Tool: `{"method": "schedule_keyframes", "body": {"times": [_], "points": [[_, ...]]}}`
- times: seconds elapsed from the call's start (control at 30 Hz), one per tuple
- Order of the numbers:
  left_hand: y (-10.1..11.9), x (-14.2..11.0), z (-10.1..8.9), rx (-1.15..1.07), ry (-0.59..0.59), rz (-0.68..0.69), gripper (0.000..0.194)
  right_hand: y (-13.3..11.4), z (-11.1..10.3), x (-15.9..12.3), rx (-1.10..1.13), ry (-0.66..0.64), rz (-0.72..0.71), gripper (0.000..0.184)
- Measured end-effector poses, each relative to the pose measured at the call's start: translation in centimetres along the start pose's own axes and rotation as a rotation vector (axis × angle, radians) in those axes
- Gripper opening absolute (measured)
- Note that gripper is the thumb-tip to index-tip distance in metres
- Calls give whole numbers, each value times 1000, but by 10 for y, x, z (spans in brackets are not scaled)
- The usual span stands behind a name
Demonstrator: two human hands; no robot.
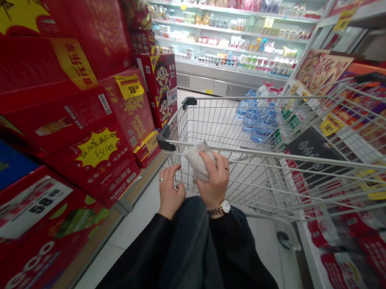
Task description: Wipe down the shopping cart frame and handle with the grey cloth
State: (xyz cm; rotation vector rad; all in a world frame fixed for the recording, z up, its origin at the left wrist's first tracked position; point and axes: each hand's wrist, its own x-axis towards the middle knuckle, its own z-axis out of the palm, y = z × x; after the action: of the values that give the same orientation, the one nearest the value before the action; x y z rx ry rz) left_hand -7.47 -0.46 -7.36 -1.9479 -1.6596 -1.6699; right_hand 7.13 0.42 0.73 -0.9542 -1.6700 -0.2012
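A wire shopping cart [207, 145] stands across the aisle in front of my knees. In my right hand [214, 181] is a bunched, greyish-white cloth [197, 160], pressed against the near side of the cart, just below its top rail. The fingers and thumb close over the cloth, and a watch [226, 206] is on that wrist. My left hand [170, 194] is at the cart's lower left corner, thumb and fingers apart and loosely bent. Its fingertips are at the wires; whether they touch them I cannot tell.
Stacked red gift boxes [103, 149] rise close on the left, on a low platform edge [126, 207]. Shelves of boxed goods [364, 138] line the right side. Bottled water packs [264, 122] stand beyond the cart, before a lit refrigerated display [230, 32]. A cart wheel [284, 239] shows at right.
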Motion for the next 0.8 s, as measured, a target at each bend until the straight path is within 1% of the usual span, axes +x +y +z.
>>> {"method": "schedule_keyframes", "body": {"times": [0.07,0.2,0.27,0.3,0.37,0.43,0.5,0.57,0.6,0.63,0.73,0.77,0.8], "points": [[2,-1,2,3,12,-17,54,-2,4,1,4,-35,-9,48],[-1,-2,4,22,-3,-38,32,-17,31,3,-11,-160,-64,46],[-4,0,2,32,-14,-20,27,-21,37,4,-8,-172,-93,45],[-5,0,1,34,-18,-9,30,-20,35,3,-3,-157,-91,44],[-5,2,-2,34,-35,3,42,-11,22,1,8,-84,-48,45],[-2,2,-4,32,-62,6,54,3,0,-3,6,23,23,46],[2,0,-3,44,-83,4,59,18,-23,-5,2,128,82,47],[5,-1,-2,68,-77,-1,60,28,-39,-7,-1,206,119,46],[7,-2,0,81,-68,-4,60,31,-43,-8,-4,219,127,46],[7,-2,1,93,-59,-5,59,32,-46,-8,-9,206,119,46],[7,-2,3,114,-52,4,59,32,-46,-7,-30,76,41,49],[6,-2,2,117,-57,11,58,32,-47,-7,-33,53,22,50],[5,-1,2,120,-64,17,58,33,-50,-6,-31,61,20,51]]}}
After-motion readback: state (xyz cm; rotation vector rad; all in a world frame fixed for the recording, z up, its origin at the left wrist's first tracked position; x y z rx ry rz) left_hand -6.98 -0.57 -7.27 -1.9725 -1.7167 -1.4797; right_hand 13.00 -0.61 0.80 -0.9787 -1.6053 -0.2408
